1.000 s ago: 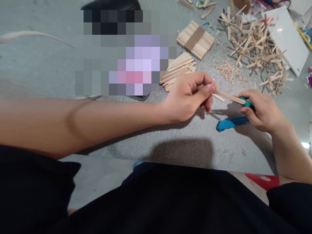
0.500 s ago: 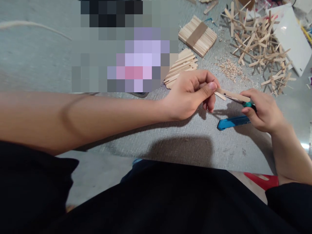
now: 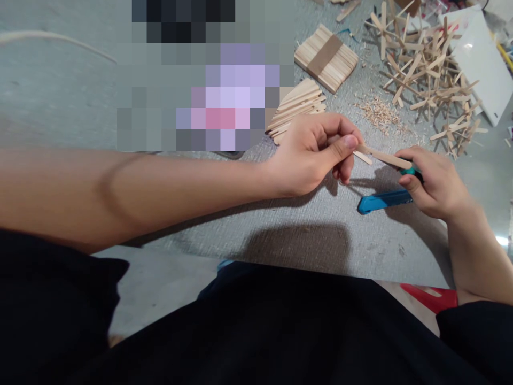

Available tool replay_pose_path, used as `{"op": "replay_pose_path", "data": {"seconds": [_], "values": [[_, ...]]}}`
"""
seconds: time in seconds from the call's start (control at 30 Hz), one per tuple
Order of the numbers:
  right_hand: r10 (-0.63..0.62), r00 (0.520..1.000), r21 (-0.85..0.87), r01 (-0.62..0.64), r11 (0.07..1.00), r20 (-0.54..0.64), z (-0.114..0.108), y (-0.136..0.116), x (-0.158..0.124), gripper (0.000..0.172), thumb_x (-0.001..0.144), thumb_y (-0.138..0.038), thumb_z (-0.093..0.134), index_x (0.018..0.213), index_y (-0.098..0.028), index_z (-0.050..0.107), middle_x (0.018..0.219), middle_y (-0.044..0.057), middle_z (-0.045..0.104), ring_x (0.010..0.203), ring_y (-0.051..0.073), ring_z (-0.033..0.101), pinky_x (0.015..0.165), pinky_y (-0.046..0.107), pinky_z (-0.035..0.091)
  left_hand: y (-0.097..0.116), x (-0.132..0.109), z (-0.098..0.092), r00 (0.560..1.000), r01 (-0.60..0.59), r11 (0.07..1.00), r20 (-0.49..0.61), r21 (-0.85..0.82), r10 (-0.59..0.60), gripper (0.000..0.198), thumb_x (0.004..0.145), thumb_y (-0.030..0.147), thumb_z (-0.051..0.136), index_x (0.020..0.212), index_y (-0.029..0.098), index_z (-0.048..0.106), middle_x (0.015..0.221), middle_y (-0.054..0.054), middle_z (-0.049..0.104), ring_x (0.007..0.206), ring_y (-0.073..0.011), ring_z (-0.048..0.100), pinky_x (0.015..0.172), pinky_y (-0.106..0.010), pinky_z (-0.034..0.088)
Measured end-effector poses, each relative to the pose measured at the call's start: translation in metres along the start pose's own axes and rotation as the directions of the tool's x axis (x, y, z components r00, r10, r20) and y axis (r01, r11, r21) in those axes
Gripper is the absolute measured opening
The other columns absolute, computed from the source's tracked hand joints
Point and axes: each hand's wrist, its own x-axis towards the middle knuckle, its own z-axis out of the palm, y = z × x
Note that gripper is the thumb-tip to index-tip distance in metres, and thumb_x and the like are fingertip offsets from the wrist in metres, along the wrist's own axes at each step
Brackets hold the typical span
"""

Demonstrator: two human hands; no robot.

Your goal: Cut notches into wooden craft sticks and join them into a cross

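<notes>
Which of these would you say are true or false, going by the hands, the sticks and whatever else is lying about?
1. The left hand pinches a wooden stick in its fingers. True.
2. The right hand is empty. False: it grips a blue-green cutter.
3. A bundle of sticks wrapped in a brown band lies on the grey surface. True.
4. The wood shavings are gathered in a bowl. False: they lie loose on the grey surface.
5. The heap of crossed sticks sits beside the left elbow. False: it lies at the far right, beyond the right hand.
</notes>
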Motion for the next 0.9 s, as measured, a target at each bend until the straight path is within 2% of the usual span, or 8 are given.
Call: {"op": "replay_pose_path", "data": {"seconds": [0.33, 0.53, 0.7, 0.9], "values": [[-0.009, 1.0, 0.042, 0.008, 0.999, 0.015, 0.0006, 0.001, 0.0012, 0.07, 0.121, -0.087, 0.043, 0.137, -0.029, 0.079, 0.118, 0.014, 0.087, 0.1, 0.037, 0.08, 0.093, 0.056, 0.066, -0.0004, -0.0011, 0.0013, 0.999, 0.045, 0.999, -0.001, 0.011, -0.045, 0.044, 0.11, 0.065, 0.089, 0.101, 0.028, 0.067, 0.065, 0.004, 0.07, 0.059, -0.0177, 0.075, 0.059, -0.03, 0.066], [-0.031, 0.999, 0.136, 0.026, 0.99, 0.038, 0.0013, -0.0021, 0.0014, 0.069, 0.123, -0.084, 0.043, 0.142, -0.028, 0.08, 0.119, 0.013, 0.087, 0.102, 0.035, 0.081, 0.093, 0.052, 0.066, 0.003, -0.0042, 0.0025, 0.999, 0.003, 1.0, 0.046, 0.015, -0.003, 0.045, 0.111, 0.066, 0.088, 0.1, 0.028, 0.066, 0.067, 0.004, 0.071, 0.059, -0.0162, 0.073, 0.058, -0.031, 0.066], [-0.059, 0.997, 0.236, 0.045, 0.971, 0.053, 0.0029, -0.004, 0.0015, 0.059, 0.124, -0.08, 0.051, 0.136, -0.029, 0.08, 0.112, 0.01, 0.086, 0.094, 0.031, 0.08, 0.087, 0.048, 0.064, 0.0037, -0.0056, 0.0008, 0.998, 0.037, 0.999, 0.052, 0.034, -0.039, 0.046, 0.11, 0.067, 0.089, 0.097, 0.028, 0.067, 0.062, 0.005, 0.069, 0.053, -0.0154, 0.069, 0.052, -0.029, 0.061], [-0.042, 0.998, 0.259, 0.03, 0.965, 0.04, 0.0057, -0.0033, 0.0029, 0.063, 0.123, -0.083, 0.049, 0.135, -0.03, 0.08, 0.104, 0.01, 0.084, 0.089, 0.031, 0.079, 0.083, 0.048, 0.063, 0.0048, -0.0031, 0.0006, 0.996, 0.056, 0.997, 0.077, -0.048, -0.053, 0.054, 0.105, 0.073, 0.092, 0.093, 0.028, 0.066, 0.061, 0.005, 0.069, 0.052, -0.0138, 0.067, 0.049, -0.027, 0.059]]}}
